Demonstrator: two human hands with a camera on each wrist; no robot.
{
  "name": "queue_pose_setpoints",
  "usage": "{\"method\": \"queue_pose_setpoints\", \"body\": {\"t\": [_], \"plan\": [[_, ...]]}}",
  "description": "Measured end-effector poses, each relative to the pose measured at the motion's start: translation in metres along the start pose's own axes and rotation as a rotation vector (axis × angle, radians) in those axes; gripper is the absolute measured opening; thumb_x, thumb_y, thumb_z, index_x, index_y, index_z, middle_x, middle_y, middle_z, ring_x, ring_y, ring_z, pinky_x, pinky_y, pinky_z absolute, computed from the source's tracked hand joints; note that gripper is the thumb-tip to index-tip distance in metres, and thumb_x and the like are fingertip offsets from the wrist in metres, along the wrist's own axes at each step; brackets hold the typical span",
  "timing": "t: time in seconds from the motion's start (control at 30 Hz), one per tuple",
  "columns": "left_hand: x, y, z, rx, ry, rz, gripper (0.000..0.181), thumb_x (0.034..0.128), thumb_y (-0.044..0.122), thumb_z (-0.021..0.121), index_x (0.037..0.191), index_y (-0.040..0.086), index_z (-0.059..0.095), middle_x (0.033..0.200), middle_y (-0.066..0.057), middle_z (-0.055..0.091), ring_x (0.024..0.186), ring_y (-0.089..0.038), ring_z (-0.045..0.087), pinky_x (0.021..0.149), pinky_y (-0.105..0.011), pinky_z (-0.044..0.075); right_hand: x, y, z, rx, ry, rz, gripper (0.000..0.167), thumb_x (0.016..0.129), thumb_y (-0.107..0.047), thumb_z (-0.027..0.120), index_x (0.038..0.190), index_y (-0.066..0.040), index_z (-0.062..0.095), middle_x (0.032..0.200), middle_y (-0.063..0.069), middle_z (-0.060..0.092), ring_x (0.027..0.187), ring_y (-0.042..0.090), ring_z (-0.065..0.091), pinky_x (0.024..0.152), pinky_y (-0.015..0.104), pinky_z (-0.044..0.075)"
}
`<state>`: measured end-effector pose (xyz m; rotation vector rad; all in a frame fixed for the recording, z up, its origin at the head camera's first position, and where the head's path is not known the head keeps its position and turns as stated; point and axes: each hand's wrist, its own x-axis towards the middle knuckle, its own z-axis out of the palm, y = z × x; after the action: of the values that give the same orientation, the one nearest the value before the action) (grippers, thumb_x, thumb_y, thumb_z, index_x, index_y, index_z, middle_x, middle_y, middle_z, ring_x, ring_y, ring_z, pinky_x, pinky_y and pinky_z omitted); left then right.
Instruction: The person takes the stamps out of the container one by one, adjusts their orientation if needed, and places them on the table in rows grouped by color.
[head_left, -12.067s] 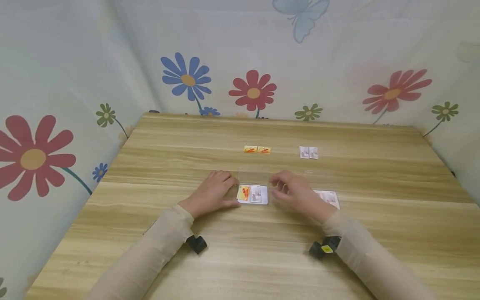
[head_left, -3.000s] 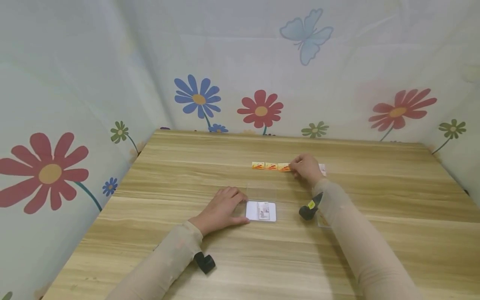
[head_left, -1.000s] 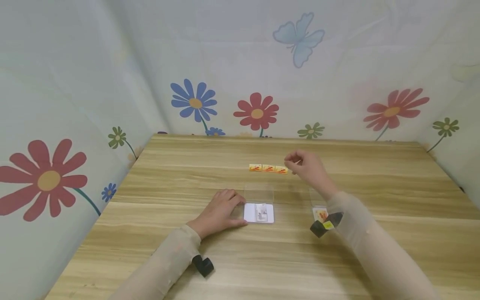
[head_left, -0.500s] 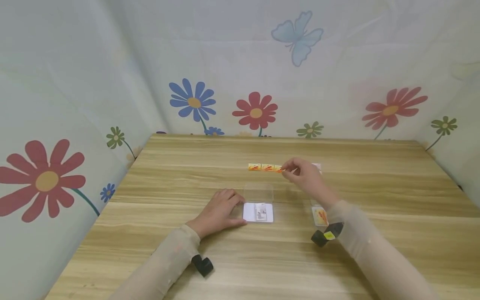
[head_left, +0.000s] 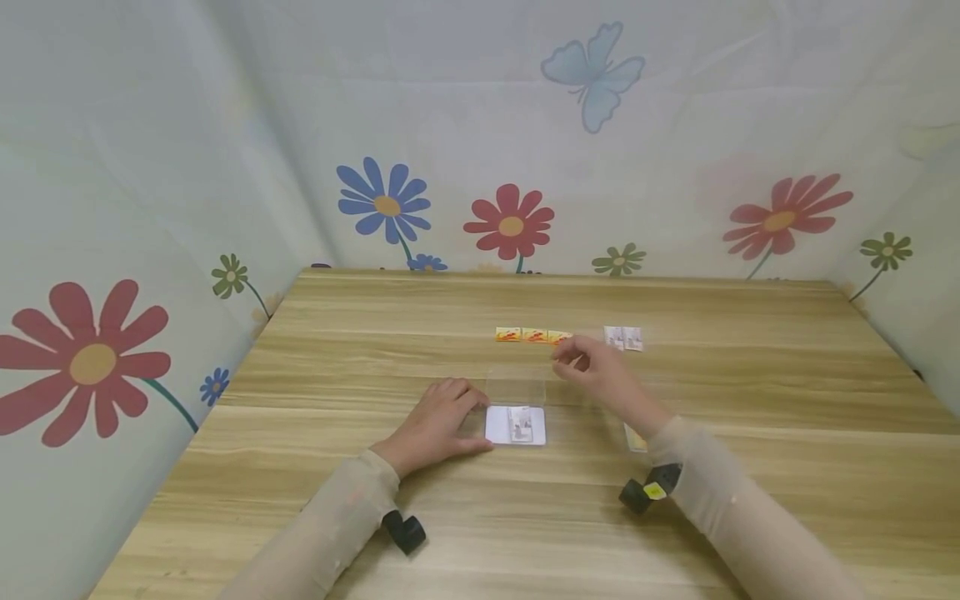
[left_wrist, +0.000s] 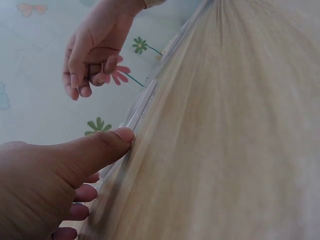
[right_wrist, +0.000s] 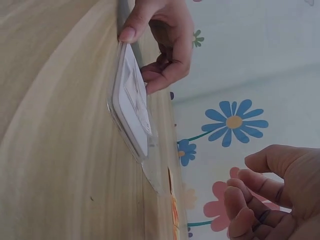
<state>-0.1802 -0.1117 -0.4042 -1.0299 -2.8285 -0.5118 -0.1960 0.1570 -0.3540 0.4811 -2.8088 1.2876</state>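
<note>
The empty, loosely curled right hand (head_left: 606, 375) hangs beyond and right of the white rectangular plastic case (head_left: 498, 425) the left hand (head_left: 437, 423) grips.

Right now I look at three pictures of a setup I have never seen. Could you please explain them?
There is no robot, only a person working bare-handed. The wide picture comes from a head camera; the two sideways ones come from wrist cameras. On the wooden table lie three yellow cards, two pale cards and a white case with its clear lid open and a pale card showing inside. A second container is partly hidden by the right arm. The left hand holds the white case at its edges; the right hand hovers with loosely curled fingers, seemingly holding nothing.
</note>
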Motion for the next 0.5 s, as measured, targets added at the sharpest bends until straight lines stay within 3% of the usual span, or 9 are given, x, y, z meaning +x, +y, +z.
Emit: {"method": "queue_pose_setpoints", "body": {"t": [0.5], "plan": [[0.001, -0.001, 0.0, -0.004, -0.011, -0.008, 0.053, 0.0759, 0.048, 0.076, 0.113, 0.013, 0.062, 0.107, -0.002, 0.059, 0.107, -0.022, 0.053, 0.101, -0.042, 0.041, -0.005, 0.001, 0.018, -0.018, -0.056, 0.002, 0.016, 0.09, -0.011, 0.065, 0.103, -0.003, 0.066, 0.096, 0.009, 0.068, 0.079, 0.016, 0.057, 0.068, 0.024, 0.047]]}}
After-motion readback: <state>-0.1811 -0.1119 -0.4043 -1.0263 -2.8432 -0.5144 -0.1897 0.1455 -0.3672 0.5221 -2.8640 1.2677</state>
